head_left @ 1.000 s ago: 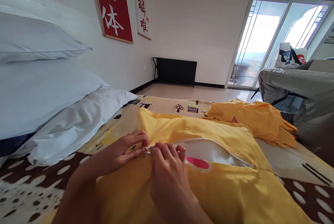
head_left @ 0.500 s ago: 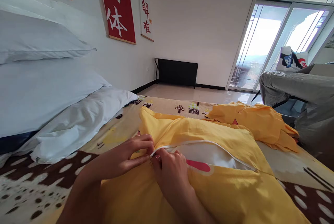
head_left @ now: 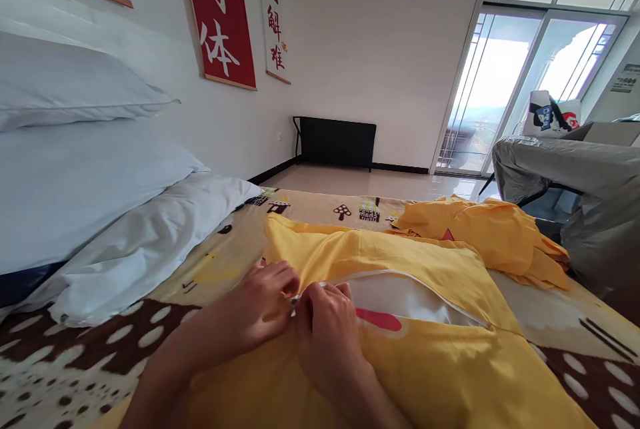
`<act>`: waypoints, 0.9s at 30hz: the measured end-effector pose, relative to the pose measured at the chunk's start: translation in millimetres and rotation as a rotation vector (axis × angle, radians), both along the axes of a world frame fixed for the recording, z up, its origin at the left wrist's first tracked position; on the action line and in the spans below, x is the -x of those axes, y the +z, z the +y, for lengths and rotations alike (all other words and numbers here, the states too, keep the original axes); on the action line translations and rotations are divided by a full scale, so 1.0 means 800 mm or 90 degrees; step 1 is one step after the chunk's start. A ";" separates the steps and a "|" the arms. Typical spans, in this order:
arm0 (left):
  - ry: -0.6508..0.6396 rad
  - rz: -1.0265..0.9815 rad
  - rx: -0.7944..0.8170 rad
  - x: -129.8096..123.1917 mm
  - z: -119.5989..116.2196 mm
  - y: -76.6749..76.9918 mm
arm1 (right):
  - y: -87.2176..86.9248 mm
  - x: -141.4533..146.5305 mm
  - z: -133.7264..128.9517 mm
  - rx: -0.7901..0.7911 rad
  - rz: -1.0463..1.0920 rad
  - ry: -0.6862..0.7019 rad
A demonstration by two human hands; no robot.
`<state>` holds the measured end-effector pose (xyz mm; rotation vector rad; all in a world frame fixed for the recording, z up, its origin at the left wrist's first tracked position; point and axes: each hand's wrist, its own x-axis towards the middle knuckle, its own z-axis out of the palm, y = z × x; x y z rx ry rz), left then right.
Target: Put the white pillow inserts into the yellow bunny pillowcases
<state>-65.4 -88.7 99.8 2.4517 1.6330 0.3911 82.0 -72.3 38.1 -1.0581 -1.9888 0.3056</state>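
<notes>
A yellow pillowcase lies in front of me with a white pillow showing through its curved opening. A white zipper edges that gap. At the opening's left end, my left hand is closed, its fingertips pinching the pillowcase by the zipper. Close beside it on the right, my right hand is closed too, thumb and fingers pressed on the zipper. A small piece of the zipper shows between the two hands; the slider itself is too small to make out. A pink patch is printed below the opening.
Crumpled yellow cloth lies on the patterned bed blanket at the far right. White pillows are piled on the left. Beyond the bed stand a folded black frame and, rightward, plastic-covered furniture.
My left hand's fingers have curled in closer to the zipper, and its wrist has turned slightly. My right hand stays in nearly the same place. The view has shifted a little.
</notes>
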 end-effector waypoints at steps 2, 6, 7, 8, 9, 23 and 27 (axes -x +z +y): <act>-0.002 0.006 -0.022 -0.008 -0.003 0.000 | 0.003 -0.001 0.000 0.015 0.024 0.007; 0.013 0.012 -0.037 -0.011 -0.002 -0.003 | 0.005 -0.002 0.001 0.025 0.043 0.014; 0.010 0.014 -0.037 -0.010 -0.001 -0.004 | 0.004 -0.003 0.002 0.030 0.042 0.016; 0.004 0.016 -0.036 -0.009 0.000 -0.005 | 0.004 -0.003 0.003 0.037 0.041 0.018; -0.002 0.018 -0.035 -0.007 0.001 -0.005 | 0.003 -0.004 0.004 0.044 0.040 0.022; -0.033 -0.008 0.017 0.009 0.014 -0.011 | -0.008 -0.004 0.006 -0.037 -0.057 -0.067; -0.029 -0.036 0.017 0.036 0.014 -0.008 | -0.002 -0.010 0.008 -0.045 -0.101 -0.118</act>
